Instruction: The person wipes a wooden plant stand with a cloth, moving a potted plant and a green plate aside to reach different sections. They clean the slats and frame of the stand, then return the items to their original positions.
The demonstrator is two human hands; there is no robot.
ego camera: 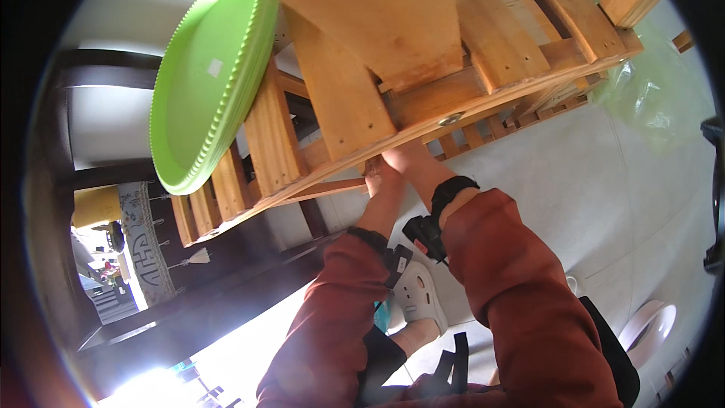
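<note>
A slatted wooden rack fills the upper middle, with a bolt in its front rail. Both my arms reach in under that rail. My left hand shows only in part below the rack's edge, its fingers mostly hidden. Beside it, my right hand disappears behind the rail, so just the wrist end is visible. What either hand touches or grips is out of sight. On the rack's left slats leans a round light-green plastic tray with a beaded rim and a small white sticker.
Dark wooden furniture stands left, near a tasselled patterned cloth. A translucent green plastic bag hangs or lies at the right. On the pale tiled floor are my light clog and a white ring-shaped object.
</note>
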